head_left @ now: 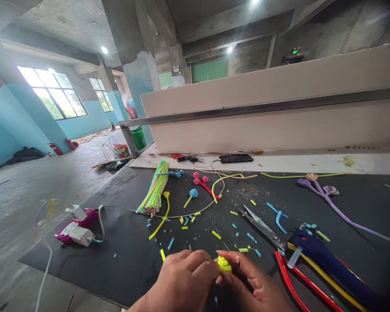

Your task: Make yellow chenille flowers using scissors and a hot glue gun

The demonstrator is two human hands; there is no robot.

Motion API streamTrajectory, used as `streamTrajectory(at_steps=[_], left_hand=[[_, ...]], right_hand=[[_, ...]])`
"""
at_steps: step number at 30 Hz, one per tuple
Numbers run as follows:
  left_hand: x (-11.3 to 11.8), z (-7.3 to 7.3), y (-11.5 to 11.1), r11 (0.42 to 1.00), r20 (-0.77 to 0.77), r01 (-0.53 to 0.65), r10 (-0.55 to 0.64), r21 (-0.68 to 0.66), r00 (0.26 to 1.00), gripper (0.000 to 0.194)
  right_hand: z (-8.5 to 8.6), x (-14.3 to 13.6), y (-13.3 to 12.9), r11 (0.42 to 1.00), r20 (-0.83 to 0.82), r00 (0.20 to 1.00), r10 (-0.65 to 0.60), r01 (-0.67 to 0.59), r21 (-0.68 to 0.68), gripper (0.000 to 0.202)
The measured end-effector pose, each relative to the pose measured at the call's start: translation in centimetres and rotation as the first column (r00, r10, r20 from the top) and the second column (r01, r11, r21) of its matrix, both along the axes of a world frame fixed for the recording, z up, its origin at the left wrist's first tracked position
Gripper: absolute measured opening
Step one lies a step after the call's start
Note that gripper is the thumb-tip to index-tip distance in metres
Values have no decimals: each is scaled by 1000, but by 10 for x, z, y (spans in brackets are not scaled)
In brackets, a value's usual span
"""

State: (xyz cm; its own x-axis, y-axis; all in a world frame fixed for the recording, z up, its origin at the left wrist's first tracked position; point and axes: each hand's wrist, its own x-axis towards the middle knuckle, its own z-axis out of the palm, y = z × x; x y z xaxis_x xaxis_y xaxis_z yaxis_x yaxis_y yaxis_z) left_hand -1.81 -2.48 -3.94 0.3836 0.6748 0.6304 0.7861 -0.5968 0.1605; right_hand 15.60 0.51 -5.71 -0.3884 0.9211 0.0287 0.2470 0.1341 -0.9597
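A small bright yellow ball, seemingly wound from pipe cleaner, is between my hands at the table's near edge. My right hand pinches it between thumb and fingertips. From the other side, my left hand is curled with its fingertips pressed against the ball; those fingertips are partly hidden. A yellow piece sticks out beyond my left knuckles; whether it joins the ball I cannot tell. Scissors with red handles lie open to the right of my hands, beside a blue-and-yellow hand tool.
A bundle of pipe cleaners, a blue-headed stem, a pink branched piece and a purple branched piece lie farther back. Several cut bits are scattered about. A cable runs to a purple power strip. A phone lies behind.
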Motion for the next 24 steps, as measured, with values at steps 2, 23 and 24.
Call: streamTrajectory(at_steps=[2,23,24], left_hand=[[0,-1,1,1000,-7,5,-4,25,1000,13],[-58,32,79,693,-249,-619,568,-371,785,16],[-65,32,84,689,-259,-622,567,-371,782,15]], right_hand=[[-1,0,0,1000,-23,1000,8,-9,-22,32],[-8,1,3,997,143,988,-61,54,53,53],[-9,2,3,997,151,987,-61,53,58,53]])
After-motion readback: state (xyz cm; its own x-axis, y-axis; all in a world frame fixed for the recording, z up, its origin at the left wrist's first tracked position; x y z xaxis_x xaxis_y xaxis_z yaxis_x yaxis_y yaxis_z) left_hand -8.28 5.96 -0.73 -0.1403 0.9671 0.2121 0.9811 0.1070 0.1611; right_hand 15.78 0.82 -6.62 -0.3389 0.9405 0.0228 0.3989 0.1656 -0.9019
